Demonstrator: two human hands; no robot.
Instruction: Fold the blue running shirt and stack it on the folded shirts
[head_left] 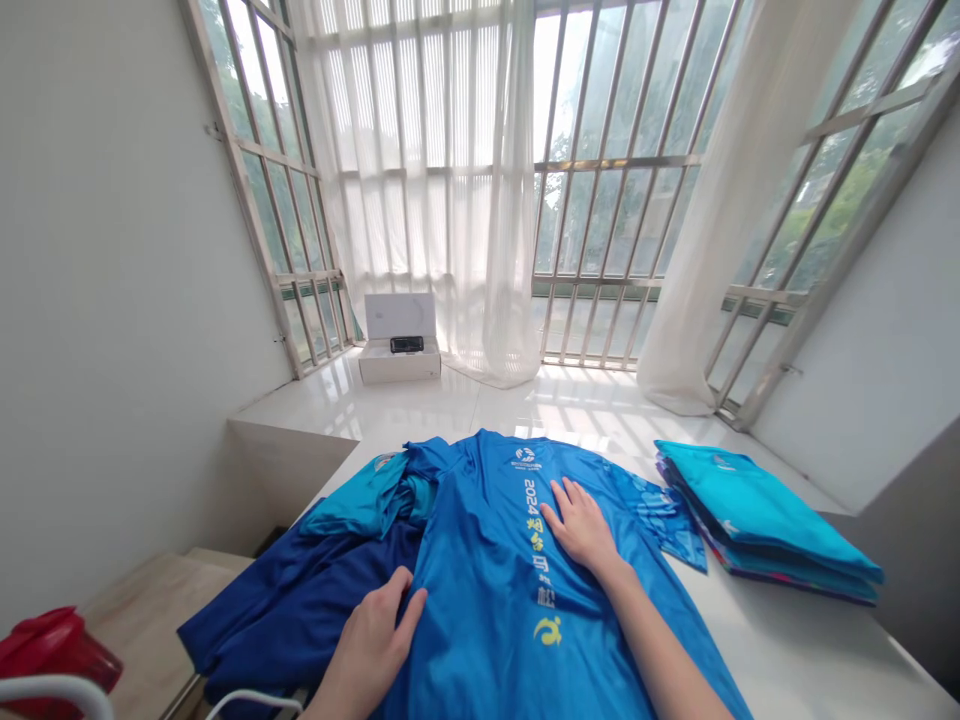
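A blue T-shirt [480, 620] with white and yellow lettering lies spread out on the white ledge, its collar toward the window. My right hand [583, 525] rests on it beside the lettering, fingers stretched out flat. At the shirt's left edge is my left hand [375, 635], thumb and fingers apart, nothing visible between them. Just left of the shirt, a turquoise garment [349, 505] lies crumpled on top of a dark blue garment [300, 590]. The shirt's lower hem runs out of view at the bottom.
A stack of folded clothes [765, 510], turquoise on top, sits at the right on the white ledge [795, 640]. Near the window stands an open white box [401, 365] with a black device [406, 344] in it. At lower left are a red object [56, 650] and a white curved tube [60, 687].
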